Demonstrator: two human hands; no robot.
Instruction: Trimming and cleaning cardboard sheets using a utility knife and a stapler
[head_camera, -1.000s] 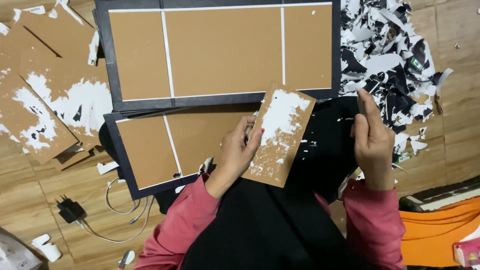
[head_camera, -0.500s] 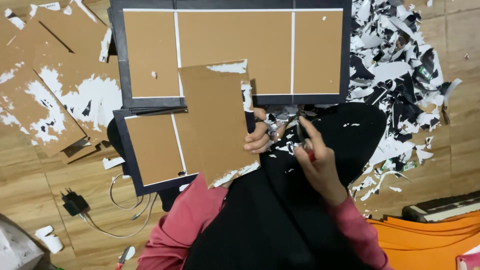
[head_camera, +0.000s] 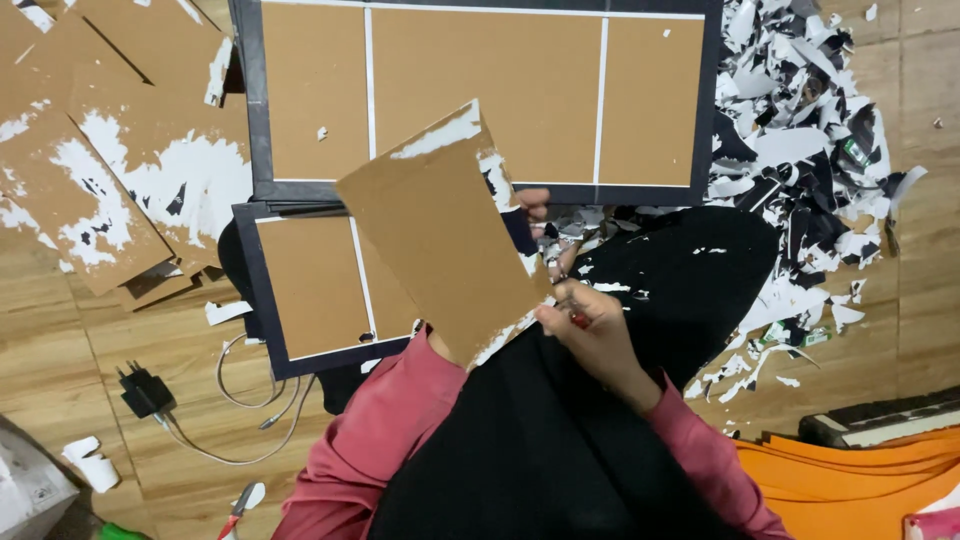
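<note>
A tilted brown cardboard sheet with torn white paper along its edges (head_camera: 440, 235) is held up over the person's black-clothed lap, above the wooden floor, and it hides nearly all of the left hand (head_camera: 532, 203), of which only fingertips curled round its right edge show. The right hand (head_camera: 590, 335) is closed at the sheet's lower right corner, pinching a small red-tipped thing too small to make out. Beyond lie a large dark-framed brown board with white strips (head_camera: 480, 95), cut off at the top, a smaller framed board (head_camera: 310, 290) partly covered by the sheet, and a heap of black and white paper scraps (head_camera: 810, 150) toward the floor's right edge.
</note>
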